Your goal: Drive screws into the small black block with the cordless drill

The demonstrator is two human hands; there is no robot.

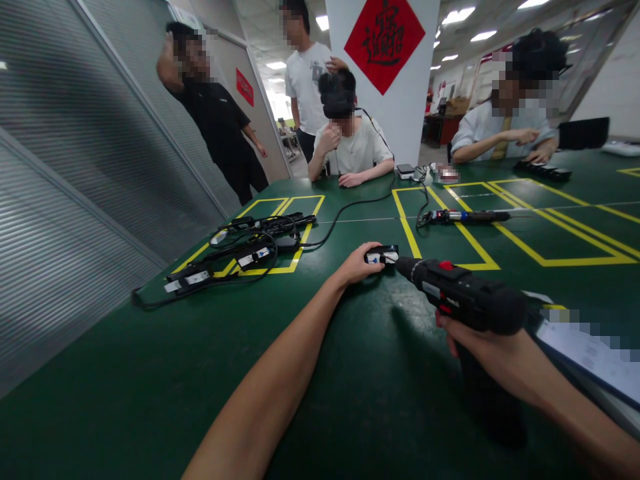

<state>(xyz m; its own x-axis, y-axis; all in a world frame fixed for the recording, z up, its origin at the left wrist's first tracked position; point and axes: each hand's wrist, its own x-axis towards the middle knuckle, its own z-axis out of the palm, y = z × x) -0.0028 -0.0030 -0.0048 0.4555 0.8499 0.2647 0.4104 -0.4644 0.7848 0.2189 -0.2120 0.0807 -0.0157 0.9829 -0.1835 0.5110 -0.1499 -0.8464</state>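
My left hand is closed around the near end of a small black case with a white and blue inner face, holding it on the green table. My right hand grips the handle of a black and red cordless drill. The drill points left and away from me, and its tip meets the right side of the case. Whether the bit sits in a screw is too small to tell. The trigger finger is partly hidden by the drill body.
Black cables and similar cases lie in a heap at left. A pen-shaped corded tool lies ahead to the right. A sheet in a holder is beside my right arm. Two people sit across the table; two stand behind.
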